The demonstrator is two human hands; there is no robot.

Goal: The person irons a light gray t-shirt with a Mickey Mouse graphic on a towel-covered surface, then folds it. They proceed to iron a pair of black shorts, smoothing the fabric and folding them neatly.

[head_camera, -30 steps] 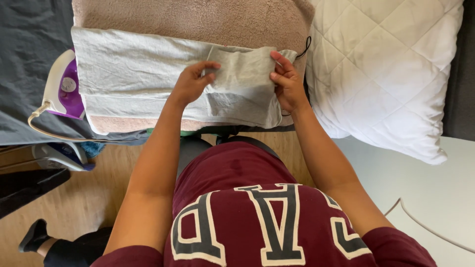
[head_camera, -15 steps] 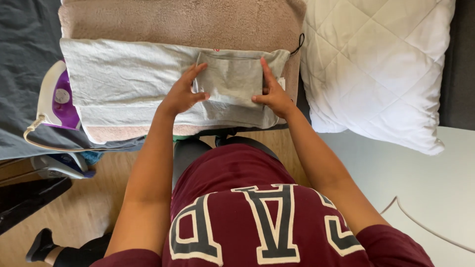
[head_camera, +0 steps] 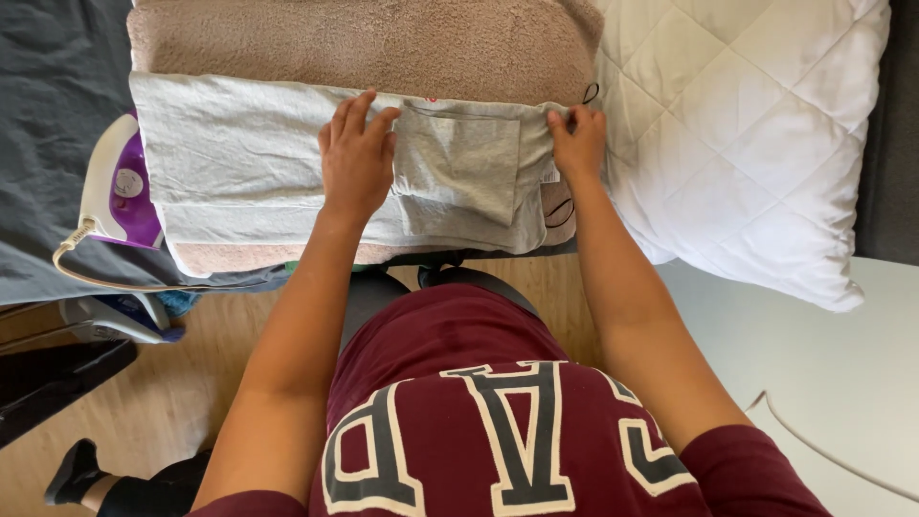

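Fingers of the left hand [head_camera: 356, 161] lie spread and flat on the grey garment [head_camera: 287, 158], which is stretched across the towel-covered board [head_camera: 383, 43] beside a purple iron [head_camera: 120, 187]. The right hand [head_camera: 577, 142] pinches the garment's right edge, near the white pillow [head_camera: 756, 144].

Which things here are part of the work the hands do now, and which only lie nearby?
In use: left hand flat on grey garment; right hand at its edge; beige towel underneath.

Lying about: purple iron, white pillow.
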